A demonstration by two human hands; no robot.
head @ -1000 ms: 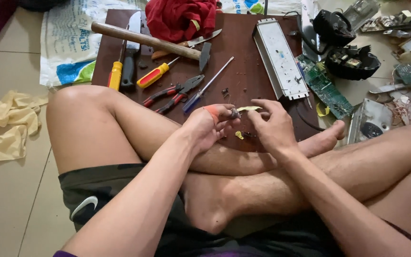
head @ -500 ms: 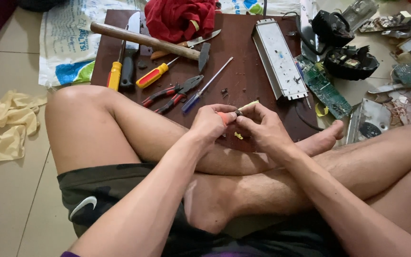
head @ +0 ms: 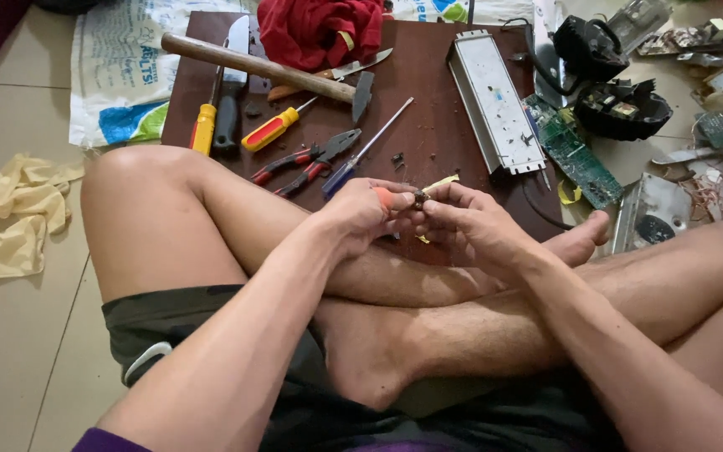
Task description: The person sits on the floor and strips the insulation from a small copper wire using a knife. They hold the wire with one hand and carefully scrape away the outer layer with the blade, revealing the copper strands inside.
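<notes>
We're down on a pale tiled floor (head: 18, 351), and a dark brown wooden board (head: 428, 134) lies flat on it, serving as the work surface. Far side of the board, a red cloth (head: 320, 29) sits bunched up, and a hammer (head: 265, 71) with a wooden handle lies across just in front of it. Left of that, a yellow-handled screwdriver (head: 203, 128) next to a black-handled tool (head: 228, 125), then a red-and-yellow screwdriver (head: 274, 130), red-handled pliers (head: 303, 161) and a blue-handled screwdriver (head: 361, 155) pointing far right. On the right half of the board, a long grey metal case (head: 491, 100) lies lengthwise. Off the board to the right, a green circuit board (head: 571, 155), black plastic housings (head: 621, 105) and loose scrap. Far left on the floor, a crumpled pale yellow rag (head: 6, 213) and a white printed sack (head: 119, 75).

The person sits cross-legged, knees wide, bare feet tucked in. Both hands meet over the near edge of the board. The left hand (head: 361, 213) is curled closed, thumb and fingers pinching a small dark part (head: 419, 199); the thumb tip wears something orange-red. The right hand (head: 470, 222) is curled too, fingertips gripping the same part from the right side. The part is tiny, dark, too small to make out in detail, with a yellow strip (head: 441, 182) sticking out just behind it.
</notes>
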